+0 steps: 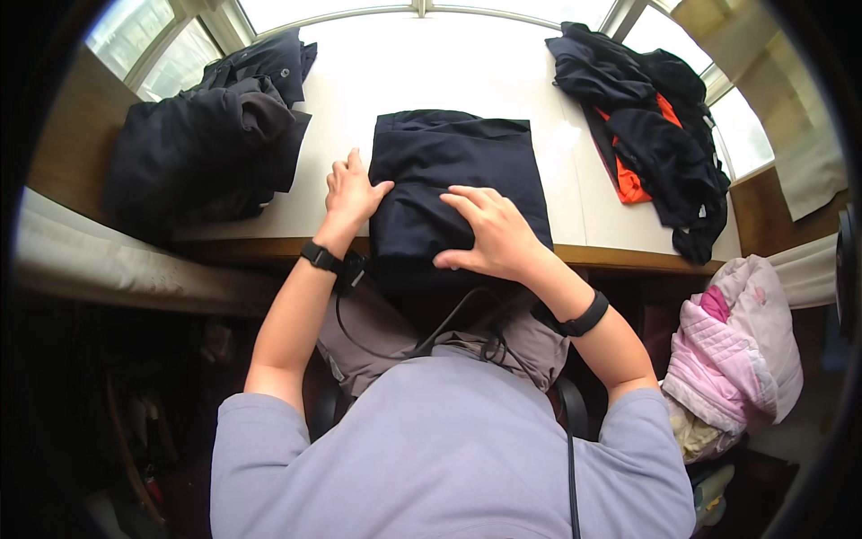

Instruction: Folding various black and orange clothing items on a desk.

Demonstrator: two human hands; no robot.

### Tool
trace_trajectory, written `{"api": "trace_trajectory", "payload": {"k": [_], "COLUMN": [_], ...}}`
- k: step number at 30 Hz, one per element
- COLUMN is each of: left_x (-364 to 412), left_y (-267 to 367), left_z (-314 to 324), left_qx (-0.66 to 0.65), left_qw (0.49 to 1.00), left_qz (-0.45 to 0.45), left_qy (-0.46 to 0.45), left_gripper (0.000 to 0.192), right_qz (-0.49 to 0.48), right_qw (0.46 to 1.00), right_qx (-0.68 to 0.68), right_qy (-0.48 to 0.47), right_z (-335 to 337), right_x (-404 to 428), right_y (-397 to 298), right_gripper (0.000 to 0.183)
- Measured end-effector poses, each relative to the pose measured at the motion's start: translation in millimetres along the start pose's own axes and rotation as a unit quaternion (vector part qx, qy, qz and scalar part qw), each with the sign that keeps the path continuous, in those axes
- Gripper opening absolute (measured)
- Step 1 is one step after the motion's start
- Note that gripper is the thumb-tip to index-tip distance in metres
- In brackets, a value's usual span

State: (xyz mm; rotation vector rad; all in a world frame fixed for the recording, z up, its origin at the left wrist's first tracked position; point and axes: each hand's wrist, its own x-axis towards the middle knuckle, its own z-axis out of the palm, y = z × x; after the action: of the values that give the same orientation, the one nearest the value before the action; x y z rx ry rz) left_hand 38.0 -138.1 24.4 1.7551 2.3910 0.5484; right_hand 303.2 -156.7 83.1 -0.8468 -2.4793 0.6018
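Observation:
A dark navy folded garment [458, 168] lies on the white tabletop [337, 135] in front of me, its near end hanging past the wooden edge. At its left side is my left hand [353, 188], fingers apart, the thumb at the cloth's edge. Over the right half of the garment my right hand [491, 232] is spread, thumb and fingers apart; whether its palm presses on the cloth cannot be told. Neither hand grips anything. A black band is on each wrist.
Dark garments [202, 141] are heaped on the table's left side. On the right lies a pile of dark clothing [646, 121] with orange parts. Pink quilted fabric [727, 357] is bundled beside me at the lower right. A black cable [572, 471] runs down over my shirt.

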Motion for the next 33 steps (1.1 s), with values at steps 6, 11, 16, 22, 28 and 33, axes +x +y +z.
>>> {"api": "trace_trajectory", "payload": {"k": [6,11,16,22,28,33], "left_x": [-5,0,23,19,39,-8], "left_y": [8,7,54,164,106,38], "left_z": [-26,-19,-56,-149,-113,1], "left_qx": [-0.232,-0.562,-0.673,-0.719,-0.453,-0.431], "left_qw": [0.946,0.726,0.647,0.62,0.879,0.854], "left_qz": [-0.162,-0.195,-0.126,0.153,0.148,-0.262], "left_qy": [-0.158,-0.346,-0.336,-0.275,-0.012,-0.126], "left_gripper": [0.093,0.035,0.013,0.043,0.057,0.068], "right_qz": [0.018,-0.085,0.007,0.023,0.279,0.402], "right_qw": [0.94,0.927,0.988,0.944,0.67,0.562], "right_qx": [-0.29,-0.363,-0.137,0.074,0.603,0.685], "right_qy": [-0.182,-0.04,0.074,0.32,0.331,0.23], "right_z": [20,49,19,-13,-22,30], "right_x": [-40,-61,-43,-6,3,-34], "right_y": [4,41,9,60,60,125], "right_gripper": [0.122,0.103,0.093,0.045,0.042,0.034]}}
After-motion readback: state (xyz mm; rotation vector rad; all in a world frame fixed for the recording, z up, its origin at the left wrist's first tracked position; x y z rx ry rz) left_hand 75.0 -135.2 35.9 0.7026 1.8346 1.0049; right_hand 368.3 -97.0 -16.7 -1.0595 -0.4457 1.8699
